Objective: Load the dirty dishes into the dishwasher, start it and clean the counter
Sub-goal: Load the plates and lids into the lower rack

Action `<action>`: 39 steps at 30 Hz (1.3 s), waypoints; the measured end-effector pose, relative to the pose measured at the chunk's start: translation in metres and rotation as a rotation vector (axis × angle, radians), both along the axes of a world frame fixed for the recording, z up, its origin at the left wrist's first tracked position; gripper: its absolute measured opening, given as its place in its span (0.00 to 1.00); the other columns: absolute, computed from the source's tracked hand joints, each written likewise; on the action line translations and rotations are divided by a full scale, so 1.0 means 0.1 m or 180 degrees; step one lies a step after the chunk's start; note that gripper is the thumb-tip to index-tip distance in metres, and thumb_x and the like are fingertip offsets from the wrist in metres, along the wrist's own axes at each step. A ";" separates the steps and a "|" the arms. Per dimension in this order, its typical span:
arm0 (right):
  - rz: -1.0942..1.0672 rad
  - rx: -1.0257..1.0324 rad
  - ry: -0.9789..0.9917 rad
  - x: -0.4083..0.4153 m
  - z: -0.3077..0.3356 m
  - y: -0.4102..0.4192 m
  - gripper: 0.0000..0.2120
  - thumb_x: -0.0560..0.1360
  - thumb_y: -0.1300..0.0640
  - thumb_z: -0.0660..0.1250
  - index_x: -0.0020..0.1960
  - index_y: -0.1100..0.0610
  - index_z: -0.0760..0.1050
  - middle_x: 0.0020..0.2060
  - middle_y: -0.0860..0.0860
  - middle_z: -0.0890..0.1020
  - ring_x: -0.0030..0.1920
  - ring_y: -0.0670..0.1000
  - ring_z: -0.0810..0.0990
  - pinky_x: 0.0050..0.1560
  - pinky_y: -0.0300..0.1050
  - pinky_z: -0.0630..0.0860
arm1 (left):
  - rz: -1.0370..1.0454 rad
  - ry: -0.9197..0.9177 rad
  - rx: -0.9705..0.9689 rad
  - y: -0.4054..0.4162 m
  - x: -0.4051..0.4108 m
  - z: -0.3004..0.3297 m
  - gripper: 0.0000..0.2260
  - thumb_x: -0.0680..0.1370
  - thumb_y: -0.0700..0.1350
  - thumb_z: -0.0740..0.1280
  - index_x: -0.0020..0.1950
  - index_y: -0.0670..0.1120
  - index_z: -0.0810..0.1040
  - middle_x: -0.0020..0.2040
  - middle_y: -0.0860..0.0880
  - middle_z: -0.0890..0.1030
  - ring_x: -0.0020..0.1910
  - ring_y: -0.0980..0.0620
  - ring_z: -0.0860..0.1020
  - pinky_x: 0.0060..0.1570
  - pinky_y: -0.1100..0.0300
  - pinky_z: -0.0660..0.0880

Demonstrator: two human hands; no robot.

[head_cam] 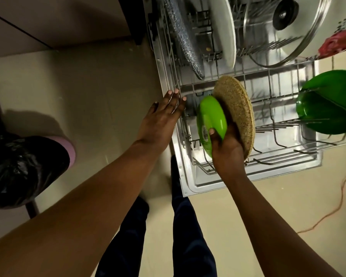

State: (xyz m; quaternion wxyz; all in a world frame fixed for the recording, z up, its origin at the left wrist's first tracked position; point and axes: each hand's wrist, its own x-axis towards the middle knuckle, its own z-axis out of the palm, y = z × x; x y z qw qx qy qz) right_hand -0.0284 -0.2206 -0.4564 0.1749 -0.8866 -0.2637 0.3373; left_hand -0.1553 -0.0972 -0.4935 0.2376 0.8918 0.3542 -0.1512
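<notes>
The dishwasher's lower wire rack (284,154) is pulled out over the open door (190,176). My right hand (226,148) grips a light green bowl (210,118) and a speckled tan plate (238,112) together, held on edge over the rack's left part. My left hand (164,114) is flat with straight fingers, its fingertips touching the rack's left rim. Dark green dishes (332,104) stand at the rack's right end. Behind them stand a white plate (224,31), a dark speckled pan (184,41) and a glass lid (288,23).
A bin with a black bag (22,166) stands on the floor at the left. An orange cord (338,204) runs across the floor at the right. A flowered dish (336,43) sits at the far right. My legs (188,236) stand just left of the door.
</notes>
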 end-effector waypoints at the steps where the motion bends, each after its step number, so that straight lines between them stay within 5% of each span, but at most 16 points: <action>1: -0.0012 -0.0024 -0.0027 -0.01 -0.02 -0.01 0.25 0.81 0.49 0.59 0.75 0.57 0.59 0.63 0.60 0.76 0.60 0.63 0.76 0.55 0.47 0.72 | -0.0006 0.0004 0.0000 0.00 0.01 0.01 0.36 0.75 0.29 0.51 0.79 0.49 0.44 0.79 0.48 0.41 0.77 0.50 0.42 0.73 0.51 0.54; 7: -0.0127 0.0086 -0.0220 -0.08 0.09 -0.05 0.21 0.79 0.52 0.65 0.66 0.64 0.67 0.57 0.63 0.79 0.56 0.62 0.77 0.43 0.35 0.61 | 0.0046 0.0008 -0.0021 -0.01 0.01 -0.02 0.36 0.74 0.29 0.51 0.79 0.50 0.43 0.79 0.49 0.40 0.77 0.50 0.41 0.73 0.51 0.54; 17: 0.0129 0.0120 -0.0830 -0.35 0.45 -0.33 0.18 0.78 0.58 0.64 0.65 0.62 0.67 0.58 0.60 0.77 0.56 0.61 0.76 0.53 0.54 0.75 | -0.0020 0.0332 -0.0163 0.04 -0.03 0.31 0.35 0.76 0.30 0.55 0.79 0.50 0.46 0.79 0.48 0.45 0.77 0.49 0.43 0.74 0.50 0.48; 20: 0.0567 0.0028 -0.1047 -0.39 0.73 -0.29 0.18 0.76 0.62 0.67 0.64 0.63 0.70 0.53 0.61 0.78 0.51 0.61 0.76 0.49 0.55 0.76 | 0.0134 0.0131 -0.0004 -0.03 -0.20 0.73 0.31 0.77 0.33 0.58 0.78 0.49 0.54 0.75 0.48 0.62 0.74 0.47 0.61 0.72 0.52 0.56; 23: 0.1461 -0.0223 -0.1300 -0.41 1.01 -0.23 0.20 0.68 0.66 0.74 0.58 0.64 0.72 0.45 0.61 0.79 0.40 0.61 0.78 0.37 0.53 0.77 | 0.0361 0.0041 -0.0093 -0.04 -0.39 1.35 0.29 0.76 0.34 0.59 0.75 0.52 0.60 0.60 0.45 0.79 0.58 0.44 0.77 0.58 0.51 0.72; 30: 0.2350 -0.0287 -0.1432 -0.59 1.87 -0.11 0.29 0.60 0.70 0.76 0.58 0.62 0.70 0.45 0.60 0.81 0.37 0.59 0.80 0.31 0.51 0.78 | 0.0573 0.0255 0.0244 -0.01 -1.20 2.64 0.27 0.80 0.41 0.56 0.78 0.48 0.52 0.66 0.46 0.75 0.65 0.45 0.70 0.66 0.55 0.62; 33: 0.2763 -0.0010 -0.1628 -0.80 2.24 0.10 0.18 0.65 0.65 0.62 0.55 0.61 0.75 0.47 0.60 0.78 0.37 0.59 0.82 0.38 0.53 0.80 | 0.0726 0.0283 0.0396 0.08 -1.64 3.09 0.27 0.80 0.42 0.56 0.78 0.48 0.51 0.69 0.47 0.71 0.67 0.45 0.68 0.68 0.53 0.60; 35: 0.3088 0.0017 -0.1697 -1.02 2.63 0.40 0.21 0.65 0.62 0.55 0.53 0.61 0.80 0.46 0.58 0.78 0.38 0.58 0.83 0.56 0.56 0.76 | 0.0822 0.0301 0.0592 0.21 -1.95 3.42 0.27 0.79 0.42 0.56 0.78 0.47 0.52 0.70 0.46 0.71 0.66 0.43 0.69 0.68 0.52 0.61; 38: 0.3474 0.0040 -0.1596 -1.40 3.19 0.87 0.24 0.78 0.62 0.53 0.74 0.56 0.62 0.69 0.56 0.68 0.67 0.56 0.71 0.67 0.50 0.68 | 0.1147 0.0180 0.0881 0.42 -2.39 3.95 0.27 0.78 0.40 0.57 0.77 0.47 0.55 0.70 0.46 0.70 0.67 0.43 0.68 0.67 0.52 0.61; 39: 0.3546 -0.0031 -0.1407 -1.52 3.34 1.00 0.24 0.80 0.61 0.52 0.75 0.54 0.58 0.72 0.55 0.64 0.69 0.55 0.67 0.67 0.49 0.66 | 0.1268 0.0127 0.1054 0.47 -2.55 4.12 0.28 0.77 0.40 0.59 0.77 0.47 0.56 0.70 0.46 0.70 0.66 0.44 0.68 0.67 0.52 0.61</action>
